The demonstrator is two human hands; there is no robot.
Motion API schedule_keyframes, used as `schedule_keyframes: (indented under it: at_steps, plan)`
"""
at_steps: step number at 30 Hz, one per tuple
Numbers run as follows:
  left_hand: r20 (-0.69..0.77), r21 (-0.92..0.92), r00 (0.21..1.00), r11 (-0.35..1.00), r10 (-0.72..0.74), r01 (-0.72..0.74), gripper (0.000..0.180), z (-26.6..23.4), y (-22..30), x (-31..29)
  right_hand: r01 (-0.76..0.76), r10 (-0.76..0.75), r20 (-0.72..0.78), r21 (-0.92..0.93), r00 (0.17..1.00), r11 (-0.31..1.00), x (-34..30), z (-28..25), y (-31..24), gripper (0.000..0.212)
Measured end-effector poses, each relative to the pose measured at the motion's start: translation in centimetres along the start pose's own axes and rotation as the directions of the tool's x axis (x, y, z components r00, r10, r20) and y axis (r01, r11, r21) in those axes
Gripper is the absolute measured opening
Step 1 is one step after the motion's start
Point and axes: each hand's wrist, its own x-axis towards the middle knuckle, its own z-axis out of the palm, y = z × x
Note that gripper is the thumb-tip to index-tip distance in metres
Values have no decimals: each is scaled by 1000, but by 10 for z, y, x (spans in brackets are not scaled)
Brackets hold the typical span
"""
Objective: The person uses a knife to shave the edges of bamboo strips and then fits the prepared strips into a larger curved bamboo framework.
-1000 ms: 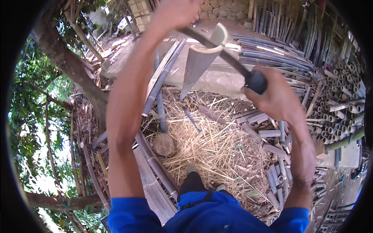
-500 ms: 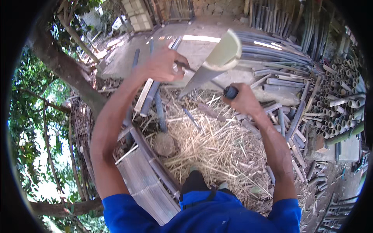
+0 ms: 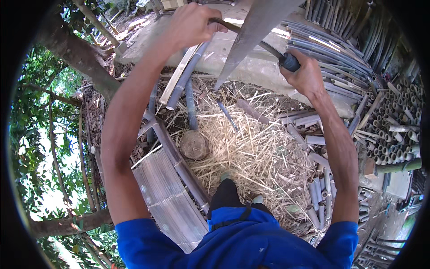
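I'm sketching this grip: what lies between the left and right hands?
Between left hand and right hand, the head view shows a black-handled tool, crossed by a grey bamboo piece.

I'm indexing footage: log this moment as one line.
left hand: grips dark tool | right hand: grips its black handle | bamboo piece: hides tool's middle | pale strips: strewn below
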Motion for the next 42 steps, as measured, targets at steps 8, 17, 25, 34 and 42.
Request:
schedule_keyframes:
  at_steps: [8,17,25,34,42]
  plan:
    - [-84,-595,992,803,-92,24,45,-192,13,29,279,-292,-129,-107,948,954,44,-167,-109,33]
    - [-172,-470,821,778,-544,417,50,-153,98,49,95,-42,214,-242,976,966,-31,-255,-130,28]
    - [-371,-445,741,808,-559,386,50,-200,167,79,89,-90,3,-119,996,989,-75,-323,-126,38]
    - [-262,-498,852,820,-453,282,61,-69,137,64,290,-350,-72,-421,934,859,-90,-289,-94,59]
    - [-222,-975,627,153,-747,-162,61,-174,183,-23,-59,66,364,-30,929,998,-123,-202,-113,43]
